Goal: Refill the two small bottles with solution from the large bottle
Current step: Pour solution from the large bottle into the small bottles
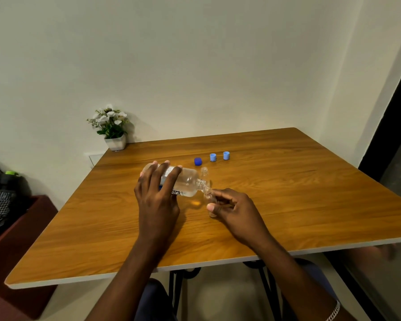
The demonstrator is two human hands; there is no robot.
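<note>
The head view, the only one, looks down on a wooden desk [287, 205] where the large bottle [183, 183] serves as the landmark: it is tipped almost flat above the middle of the desk, its neck pointing right. The left hand [156, 193] wraps over its labelled body from above, fingers spread and closed on it. Just right of its mouth, the right hand [232, 208] pinches a small bottle [208, 195] between thumb and fingers, holding it upright with its open neck right at the large bottle's lip. A second small bottle [204, 173], also uncapped, stands just behind the large bottle's neck. Further behind lie three loose caps, one dark blue cap [198, 161] and two light blue caps [213, 157], the second [226, 155] just right of the first. That makes one large bottle, two small ones and three caps. The large bottle looks like clear, smooth plastic, partly full, so likely fairly heavy and slippery when wet; a broad grip round its body seems best. The small bottles look light and easily toppled, best held low on the body so the neck stays clear. A potted flower [112, 128] sits far behind and left of the large bottle.
</note>
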